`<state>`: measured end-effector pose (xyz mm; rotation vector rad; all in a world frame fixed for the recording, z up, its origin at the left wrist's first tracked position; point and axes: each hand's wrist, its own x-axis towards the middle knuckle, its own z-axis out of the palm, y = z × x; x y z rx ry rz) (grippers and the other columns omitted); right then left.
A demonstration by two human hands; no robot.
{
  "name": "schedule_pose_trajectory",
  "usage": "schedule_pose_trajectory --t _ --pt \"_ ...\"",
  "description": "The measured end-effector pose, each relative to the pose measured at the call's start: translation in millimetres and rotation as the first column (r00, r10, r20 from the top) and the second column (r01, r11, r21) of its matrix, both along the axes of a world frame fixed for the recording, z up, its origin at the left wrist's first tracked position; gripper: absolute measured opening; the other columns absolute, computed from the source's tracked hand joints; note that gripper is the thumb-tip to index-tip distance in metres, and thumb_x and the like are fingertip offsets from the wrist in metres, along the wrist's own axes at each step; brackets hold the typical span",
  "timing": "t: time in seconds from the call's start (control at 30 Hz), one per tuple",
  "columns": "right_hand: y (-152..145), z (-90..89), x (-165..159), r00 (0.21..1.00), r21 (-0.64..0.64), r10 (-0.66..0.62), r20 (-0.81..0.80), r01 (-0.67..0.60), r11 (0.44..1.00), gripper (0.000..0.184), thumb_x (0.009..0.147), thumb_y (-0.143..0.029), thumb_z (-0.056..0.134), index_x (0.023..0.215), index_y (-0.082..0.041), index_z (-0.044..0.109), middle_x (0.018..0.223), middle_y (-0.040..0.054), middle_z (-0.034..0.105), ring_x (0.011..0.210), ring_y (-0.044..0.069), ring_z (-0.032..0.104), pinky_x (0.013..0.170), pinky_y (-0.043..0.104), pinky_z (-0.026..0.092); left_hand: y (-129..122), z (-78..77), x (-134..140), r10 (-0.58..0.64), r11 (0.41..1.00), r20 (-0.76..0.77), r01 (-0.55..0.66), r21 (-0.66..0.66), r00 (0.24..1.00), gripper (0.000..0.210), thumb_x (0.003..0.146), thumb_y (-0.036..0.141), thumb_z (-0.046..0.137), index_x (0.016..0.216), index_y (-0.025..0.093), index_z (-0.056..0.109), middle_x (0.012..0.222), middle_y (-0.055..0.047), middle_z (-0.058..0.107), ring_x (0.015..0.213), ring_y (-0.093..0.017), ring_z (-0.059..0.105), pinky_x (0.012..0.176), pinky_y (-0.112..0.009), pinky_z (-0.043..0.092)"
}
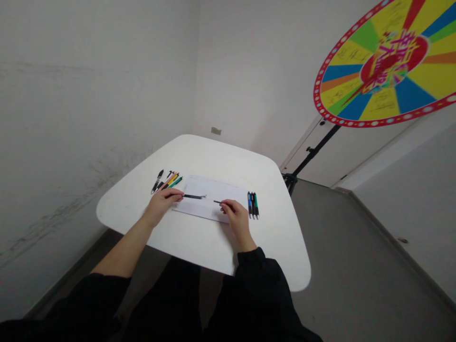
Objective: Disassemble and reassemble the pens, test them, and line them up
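My left hand (164, 204) pinches the left end of a black pen (193, 196), which lies level just over a sheet of white paper (199, 209). The pen's right end looks grey and narrower. Between the thumb and fingers of my right hand (234, 212) is a slim dark stick (217, 202), pointing left; its kind is too small to make out. A short gap separates the stick from the pen. Several pens (171, 180) in pink, yellow, green and black lie loosely beyond my left hand. Three pens (253, 205) with blue, black and green parts lie side by side right of the paper.
The white table (199, 251) has rounded corners and stands near a scuffed wall (71, 118). A colourful prize wheel (388, 66) on a black stand (309, 154) rises at the right, above the grey floor (349, 266).
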<state>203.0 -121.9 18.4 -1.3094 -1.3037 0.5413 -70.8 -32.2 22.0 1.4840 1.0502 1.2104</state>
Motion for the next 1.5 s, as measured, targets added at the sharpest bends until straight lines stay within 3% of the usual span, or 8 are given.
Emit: schedule_pose_trajectory --t 0.17,0.37,0.5,0.67,0.87,1.2,1.33,1.5 --pt "2 -5.2 -5 0.993 0.003 0.095 0.064 -0.095 0.995 0.019 0.089 -0.04 0.067 0.094 -0.025 0.077 0.087 0.005 0.078 0.077 0.021 0.073 0.078 0.037 0.059 -4 6.5 1 -0.063 0.993 -0.136 0.075 0.089 0.989 0.023 0.072 0.042 0.081 0.085 0.023 0.083 0.095 -0.008 0.079 0.095 -0.027 0.073 0.093 -0.042 0.06" --pt "1 -1.6 -11 0.993 0.018 0.113 -0.01 -0.113 0.993 0.038 0.083 -0.041 0.076 0.116 -0.024 0.071 0.109 0.009 0.078 0.09 0.023 0.075 0.081 0.038 0.062 -3 4.0 1 -0.051 0.997 -0.098 0.057 0.057 0.994 0.026 0.075 0.042 0.08 0.089 0.022 0.082 0.095 -0.009 0.079 0.093 -0.027 0.074 0.09 -0.042 0.061" --pt "-2 0.7 -9 0.999 0.052 0.038 0.009 -0.039 0.998 0.025 0.088 -0.042 0.07 0.103 -0.022 0.072 0.096 0.0089 0.077 0.087 0.022 0.074 0.08 0.036 0.061 -1 0.6 1 -0.037 0.999 -0.05 0.038 0.032 0.998 0.027 0.074 0.042 0.081 0.09 0.02 0.082 0.093 -0.009 0.079 0.09 -0.027 0.074 0.088 -0.042 0.062" --pt "-1 0.3 -10 0.999 0.026 0.04 0.025 -0.04 0.999 0.021 0.092 -0.041 0.065 0.091 -0.022 0.074 0.081 0.0047 0.076 0.075 0.02 0.072 0.075 0.034 0.059 -2 2.3 1 -0.051 0.998 -0.054 0.053 0.042 0.997 0.027 0.074 0.042 0.082 0.09 0.02 0.082 0.095 -0.009 0.079 0.091 -0.026 0.074 0.089 -0.043 0.061" --pt "6 1.4 -27 0.989 0.072 0.099 0.111 -0.108 0.992 0.016 0.091 -0.035 0.067 0.087 -0.023 0.076 0.082 0.004 0.075 0.074 0.019 0.071 0.073 0.032 0.056 -4 5.1 1 -0.116 0.99 -0.085 0.123 0.075 0.99 0.026 0.074 0.042 0.083 0.087 0.02 0.082 0.094 -0.008 0.079 0.093 -0.026 0.073 0.092 -0.041 0.06" --pt "15 -1.3 -38 0.988 0.12 0.121 0.096 -0.132 0.984 0.015 0.092 -0.034 0.067 0.095 -0.024 0.078 0.086 0.004 0.075 0.076 0.019 0.07 0.073 0.032 0.056 -3 1.4 2 -0.082 0.996 0.002 0.082 0.043 0.997 0.023 0.074 0.037 0.082 0.088 0.019 0.082 0.092 -0.008 0.079 0.088 -0.025 0.075 0.086 -0.04 0.062" --pt "21 -3.8 -33 0.982 0.12 0.096 0.161 -0.116 0.986 0.025 0.095 -0.031 0.065 0.116 -0.026 0.076 0.1 0.0062 0.074 0.087 0.02 0.069 0.08 0.034 0.057 1 -3.0 2 -0.035 0.999 0.062 0.034 0.015 0.997 0.026 0.073 0.039 0.083 0.089 0.019 0.081 0.095 -0.009 0.079 0.086 -0.024 0.075 0.085 -0.04 0.063" --pt "41 -13.0 -29 0.904 0.023 -0.051 0.424 0.045 0.999 0.024 0.098 -0.025 0.061 0.114 -0.021 0.078 0.105 0.0106 0.069 0.097 0.024 0.063 0.089 0.039 0.053 5 -9.5 1 0.003 1.0 0.111 -0.002 -0.01 0.994 0.03 0.071 0.042 0.085 0.089 0.018 0.081 0.096 -0.009 0.079 0.086 -0.025 0.076 0.087 -0.042 0.064"
